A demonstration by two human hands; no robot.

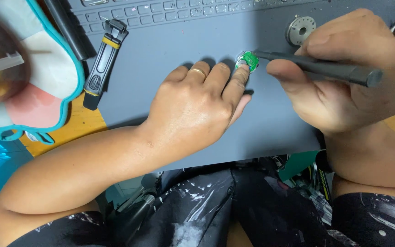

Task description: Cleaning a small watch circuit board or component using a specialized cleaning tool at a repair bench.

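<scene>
Two bare hands are at work over a grey mat (179, 55) that covers most of the wooden table (81, 126), seen from the head camera looking straight down. The left hand (195, 107) lies palm down on the mat with its fingers spread forward, and the tip of its index finger presses on the edge of a small round green part (248, 60), pinning it flat against the mat; nothing is clasped in that hand, it only bears down. The right hand (344, 73) is closed around a dark slim tool (325, 68), thumb under and fingers curled over the shaft, and the tool's narrow tip meets the green part from the right. The green part sits near the middle of the mat's upper half, between the two hands. Just beyond the right hand's knuckles a round metal disc (300, 30) with a hole in its middle lies on the mat. Off to the left a black utility knife (104, 61) with a yellow band rests half on the mat's edge, and beside it lies a pale pouch (37, 77) with teal trim.
</scene>
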